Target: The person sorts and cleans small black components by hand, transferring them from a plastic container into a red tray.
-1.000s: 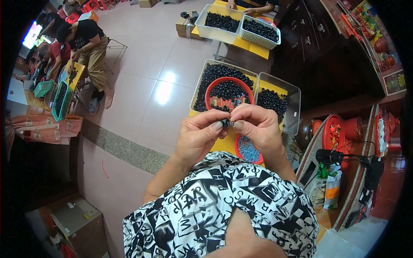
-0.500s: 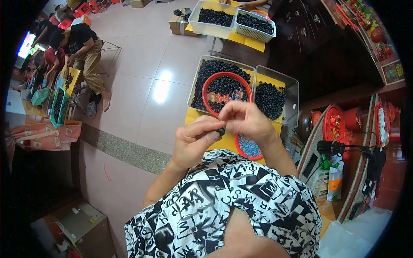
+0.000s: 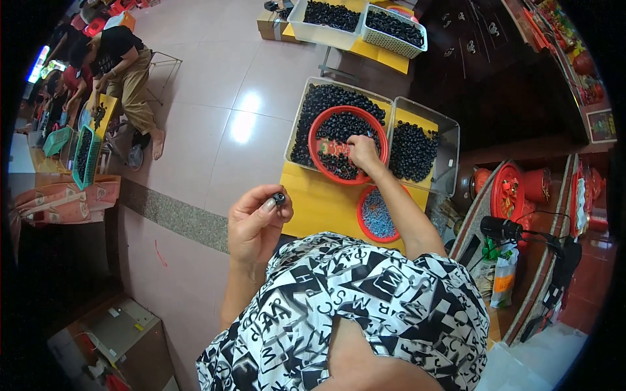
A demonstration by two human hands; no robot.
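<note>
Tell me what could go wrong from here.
The small black piece could slip from the grip of the left hand. The right hand might tip the red basin, which seems perched on the clear bin. The right forearm crosses over the small red bowl and could knock it.

The left grip [image 3: 256, 218] pinches while the right grip [image 3: 364, 153] curls, its forearm [image 3: 407, 207] stretched forward.
</note>
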